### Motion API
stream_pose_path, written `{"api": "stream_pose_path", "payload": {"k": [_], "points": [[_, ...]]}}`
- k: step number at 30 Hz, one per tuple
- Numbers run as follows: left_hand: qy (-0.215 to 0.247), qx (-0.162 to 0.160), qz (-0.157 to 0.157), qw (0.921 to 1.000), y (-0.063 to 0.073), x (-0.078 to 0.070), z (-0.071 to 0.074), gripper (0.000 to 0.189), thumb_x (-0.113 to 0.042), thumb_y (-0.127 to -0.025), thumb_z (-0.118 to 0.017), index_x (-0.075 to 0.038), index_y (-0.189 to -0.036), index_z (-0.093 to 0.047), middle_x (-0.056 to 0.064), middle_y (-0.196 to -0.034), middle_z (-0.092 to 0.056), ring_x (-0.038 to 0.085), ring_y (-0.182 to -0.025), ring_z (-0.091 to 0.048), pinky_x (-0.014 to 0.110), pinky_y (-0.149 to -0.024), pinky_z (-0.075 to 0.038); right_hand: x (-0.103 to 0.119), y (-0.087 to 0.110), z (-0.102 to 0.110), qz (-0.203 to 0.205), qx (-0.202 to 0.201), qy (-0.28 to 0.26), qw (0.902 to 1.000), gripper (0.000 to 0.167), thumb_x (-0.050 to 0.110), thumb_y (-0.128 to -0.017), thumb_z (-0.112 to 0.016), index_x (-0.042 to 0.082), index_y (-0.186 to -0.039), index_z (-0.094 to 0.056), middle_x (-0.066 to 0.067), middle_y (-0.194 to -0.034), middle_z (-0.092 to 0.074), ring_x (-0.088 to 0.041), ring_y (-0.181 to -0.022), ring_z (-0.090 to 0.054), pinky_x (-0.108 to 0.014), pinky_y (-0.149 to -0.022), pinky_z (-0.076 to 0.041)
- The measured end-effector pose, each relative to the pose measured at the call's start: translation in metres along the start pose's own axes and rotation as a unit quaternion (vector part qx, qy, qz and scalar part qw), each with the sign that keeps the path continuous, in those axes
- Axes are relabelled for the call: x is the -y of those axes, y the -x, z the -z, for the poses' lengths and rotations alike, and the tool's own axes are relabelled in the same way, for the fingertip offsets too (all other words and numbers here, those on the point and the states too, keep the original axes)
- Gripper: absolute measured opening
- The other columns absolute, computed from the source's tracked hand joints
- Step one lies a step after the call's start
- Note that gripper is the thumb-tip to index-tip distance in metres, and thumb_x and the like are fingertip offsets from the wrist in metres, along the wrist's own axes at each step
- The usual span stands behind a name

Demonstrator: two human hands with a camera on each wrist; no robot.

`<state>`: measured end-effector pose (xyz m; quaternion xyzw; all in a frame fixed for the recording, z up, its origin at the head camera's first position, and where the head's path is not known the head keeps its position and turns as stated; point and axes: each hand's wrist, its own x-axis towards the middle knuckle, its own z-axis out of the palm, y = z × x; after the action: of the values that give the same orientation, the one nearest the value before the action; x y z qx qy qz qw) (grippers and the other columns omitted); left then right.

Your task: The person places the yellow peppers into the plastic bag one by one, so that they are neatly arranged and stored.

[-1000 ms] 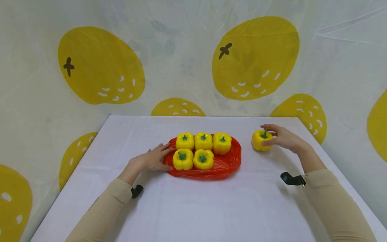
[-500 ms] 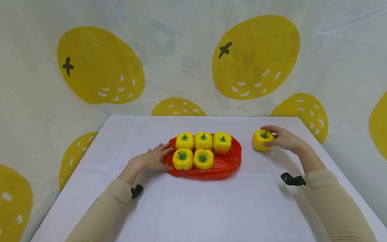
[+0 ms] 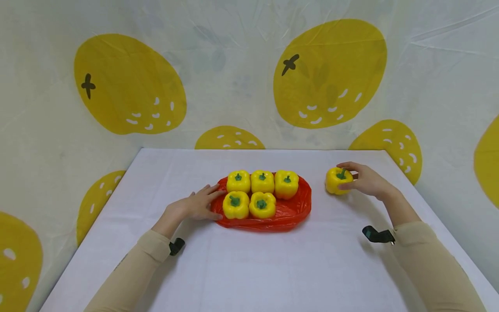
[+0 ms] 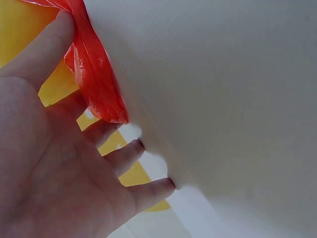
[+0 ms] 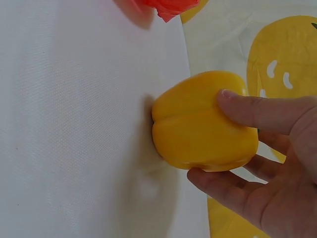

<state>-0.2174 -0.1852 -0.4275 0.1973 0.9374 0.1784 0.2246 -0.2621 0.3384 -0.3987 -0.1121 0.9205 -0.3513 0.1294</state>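
Observation:
A yellow bell pepper [image 3: 338,181] with a green stem is at the right of the table. My right hand [image 3: 368,180] holds it, thumb on one side and fingers on the other, as the right wrist view shows on the bell pepper [image 5: 205,121]. My left hand [image 3: 199,203] has its fingers spread and rests against the left end of an oval red tray [image 3: 290,212] that looks wrapped in thin plastic. In the left wrist view the thumb of the left hand [image 4: 64,153] touches the crumpled red plastic [image 4: 101,84]. Several yellow bell peppers [image 3: 262,205] sit in the tray.
A white cloth covers the table [image 3: 249,268]. Behind and beside it hangs a pale curtain [image 3: 230,65] printed with large yellow fruit. The tray's right part shows bare red plastic. A dark wrist device [image 3: 378,234] sticks out from the right sleeve.
The right hand and its bell pepper have shifted very slightly to the right. The left hand, the tray and the peppers in it stay in place.

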Motion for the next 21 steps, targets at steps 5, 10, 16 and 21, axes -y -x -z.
{"api": "stream_pose_path", "payload": {"k": [5,10,16,21], "points": [[-0.005,-0.001,-0.001,1.0000,0.000,0.000,0.000,0.085,-0.041,-0.092,-0.075,-0.019,-0.162,-0.032,0.014,-0.170,-0.016,0.044,-0.154,-0.009,0.076,-0.114,-0.011,0.004,0.003,0.000,0.006,-0.007,0.008,0.9999,0.075,0.024,-0.092,-0.078,0.001,-0.152,-0.041,-0.031,-0.151,-0.038,-0.051,-0.126,-0.045,-0.066,-0.104,-0.042],[-0.007,-0.001,-0.001,1.0000,0.000,0.000,0.000,0.085,-0.042,-0.092,-0.074,-0.019,-0.162,-0.032,0.014,-0.170,-0.016,0.044,-0.154,-0.010,0.075,-0.114,-0.012,0.013,0.008,0.001,0.005,-0.015,0.010,0.9998,0.075,0.024,-0.092,-0.079,0.002,-0.153,-0.040,-0.030,-0.153,-0.037,-0.052,-0.128,-0.042,-0.067,-0.104,-0.042],[-0.008,0.002,-0.002,1.0000,0.002,-0.001,0.001,0.085,-0.042,-0.092,-0.074,-0.019,-0.162,-0.032,0.014,-0.170,-0.016,0.045,-0.154,-0.010,0.075,-0.114,-0.012,0.026,0.014,0.003,0.016,-0.024,0.015,0.9995,0.074,0.023,-0.092,-0.079,0.002,-0.152,-0.042,-0.030,-0.152,-0.039,-0.052,-0.129,-0.042,-0.067,-0.103,-0.042],[-0.006,0.002,-0.004,1.0000,0.002,-0.002,0.002,0.085,-0.042,-0.092,-0.074,-0.018,-0.162,-0.032,0.015,-0.170,-0.015,0.045,-0.154,-0.010,0.076,-0.113,-0.012,0.034,0.016,0.004,0.025,-0.034,0.020,0.9989,0.072,0.022,-0.092,-0.079,0.003,-0.152,-0.043,-0.028,-0.151,-0.041,-0.050,-0.129,-0.044,-0.065,-0.103,-0.043]]}}
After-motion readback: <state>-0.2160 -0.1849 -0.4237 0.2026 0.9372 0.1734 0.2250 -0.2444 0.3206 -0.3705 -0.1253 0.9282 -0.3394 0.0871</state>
